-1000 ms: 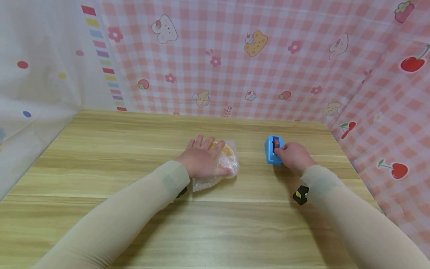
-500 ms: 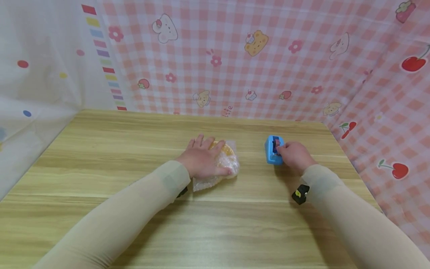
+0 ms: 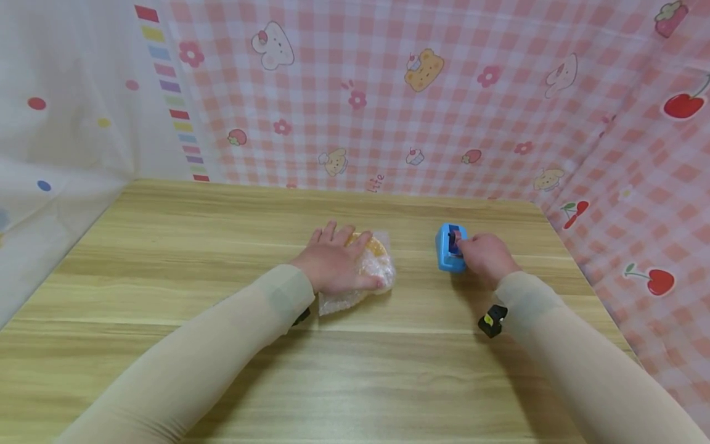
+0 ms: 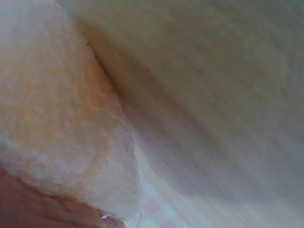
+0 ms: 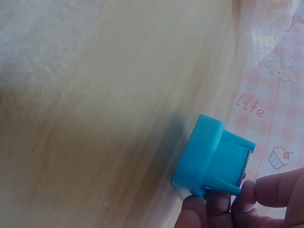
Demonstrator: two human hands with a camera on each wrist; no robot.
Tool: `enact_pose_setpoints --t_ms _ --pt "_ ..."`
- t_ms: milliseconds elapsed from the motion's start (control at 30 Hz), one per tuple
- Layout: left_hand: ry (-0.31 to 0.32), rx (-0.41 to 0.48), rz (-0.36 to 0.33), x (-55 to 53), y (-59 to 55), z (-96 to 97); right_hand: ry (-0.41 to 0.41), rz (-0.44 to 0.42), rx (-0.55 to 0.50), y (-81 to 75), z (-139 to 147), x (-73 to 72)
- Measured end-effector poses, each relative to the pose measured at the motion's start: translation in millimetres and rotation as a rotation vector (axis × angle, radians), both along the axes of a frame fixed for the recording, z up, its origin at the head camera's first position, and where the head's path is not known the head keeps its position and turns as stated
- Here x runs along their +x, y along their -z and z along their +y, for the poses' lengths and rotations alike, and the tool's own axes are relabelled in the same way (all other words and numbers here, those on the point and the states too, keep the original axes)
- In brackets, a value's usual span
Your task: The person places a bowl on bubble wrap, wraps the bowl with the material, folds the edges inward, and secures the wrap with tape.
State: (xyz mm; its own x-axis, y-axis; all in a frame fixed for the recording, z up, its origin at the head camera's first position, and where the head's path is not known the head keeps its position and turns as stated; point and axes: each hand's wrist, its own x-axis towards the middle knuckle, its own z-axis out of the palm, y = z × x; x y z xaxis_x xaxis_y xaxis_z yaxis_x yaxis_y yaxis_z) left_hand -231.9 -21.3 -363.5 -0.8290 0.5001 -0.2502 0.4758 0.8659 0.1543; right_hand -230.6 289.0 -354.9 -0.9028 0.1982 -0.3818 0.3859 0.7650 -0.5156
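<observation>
My left hand (image 3: 331, 265) lies with fingers spread on top of a round yellow-orange thing (image 3: 377, 248) in bubble wrap (image 3: 379, 271); its exact kind is hidden. Close up in the left wrist view, the bubble wrap (image 4: 61, 104) bulges beside the hand (image 4: 38, 206). To the right, my right hand (image 3: 488, 256) is at the side of a small blue tape dispenser (image 3: 444, 254), thumb and fingers curled against it near the roll. In the right wrist view the dispenser's toothed cutter faces the wall, and fingertips grip the side of the body (image 5: 202, 152).
The wood-grain table (image 3: 355, 382) carries both things. A pink checked cloth (image 3: 310, 98) hangs along its back and right edges, and a pale dotted cloth (image 3: 66, 142) along the left. A small dark wrist camera (image 3: 492, 320) hangs below the right wrist.
The right hand and the dispenser have shifted very slightly left, and a dark part beside the roll now shows more. My left hand and the wrapped thing have stayed put.
</observation>
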Motion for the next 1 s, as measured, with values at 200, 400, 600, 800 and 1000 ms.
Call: enact_pose_setpoints --t_ms 200,400,600,800,1000 --pt "-0.002 0.006 -0.007 0.6 -0.1 -0.4 0.035 -0.014 -0.015 -1.2 -2.1 1.3" --pt "-0.003 0.006 -0.009 1.4 -0.6 -0.4 0.046 -0.014 -0.031 0.3 -3.2 1.7" --pt "-0.005 0.003 -0.006 1.9 -1.2 -0.2 0.076 -0.022 -0.041 0.1 -5.0 0.8" --pt "-0.008 0.003 -0.012 2.1 -1.3 -0.5 0.066 -0.002 -0.017 0.1 -8.4 -0.6" --pt "-0.01 0.003 -0.015 2.0 -0.8 -0.6 0.091 0.012 -0.042 3.7 -9.9 -1.2"
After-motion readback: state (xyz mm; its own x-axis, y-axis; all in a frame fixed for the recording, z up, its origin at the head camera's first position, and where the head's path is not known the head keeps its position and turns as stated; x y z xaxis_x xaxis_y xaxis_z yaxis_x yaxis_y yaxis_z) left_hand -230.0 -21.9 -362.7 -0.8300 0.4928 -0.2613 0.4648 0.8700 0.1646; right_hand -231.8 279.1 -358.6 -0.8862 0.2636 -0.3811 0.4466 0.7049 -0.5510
